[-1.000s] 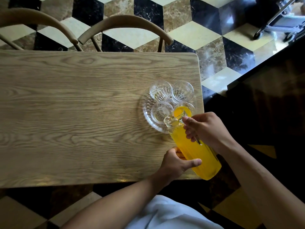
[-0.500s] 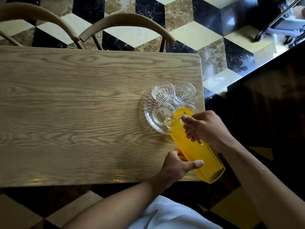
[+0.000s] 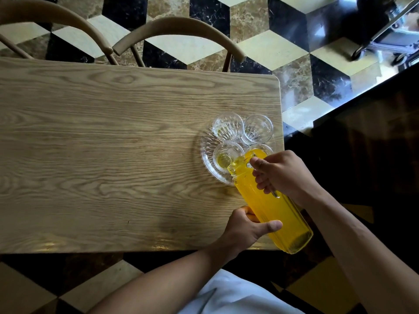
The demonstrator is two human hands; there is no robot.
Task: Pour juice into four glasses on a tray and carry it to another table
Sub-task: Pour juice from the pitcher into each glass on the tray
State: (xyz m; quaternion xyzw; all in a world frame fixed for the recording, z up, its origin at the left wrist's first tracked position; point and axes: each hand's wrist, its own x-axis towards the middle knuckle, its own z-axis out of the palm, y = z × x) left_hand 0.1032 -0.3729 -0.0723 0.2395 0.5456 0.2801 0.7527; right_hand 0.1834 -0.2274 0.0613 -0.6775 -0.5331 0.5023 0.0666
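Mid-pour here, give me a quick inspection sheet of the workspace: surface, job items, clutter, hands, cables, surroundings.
Surface: wooden table, bare apart from the tray near its right edge.
Job's things: clear glass tray holds four glasses; near-right glass has yellow juice, near-left glass and the two far glasses look empty. Juice jug is tilted, spout over the near-right glass.
Clutter: nothing seen.
Hands: right hand grips the jug handle; left hand supports the jug body from below.
Cables: nothing seen.
Surroundings: two wooden chairs at the far side, patterned tile floor, wheeled cart top right.
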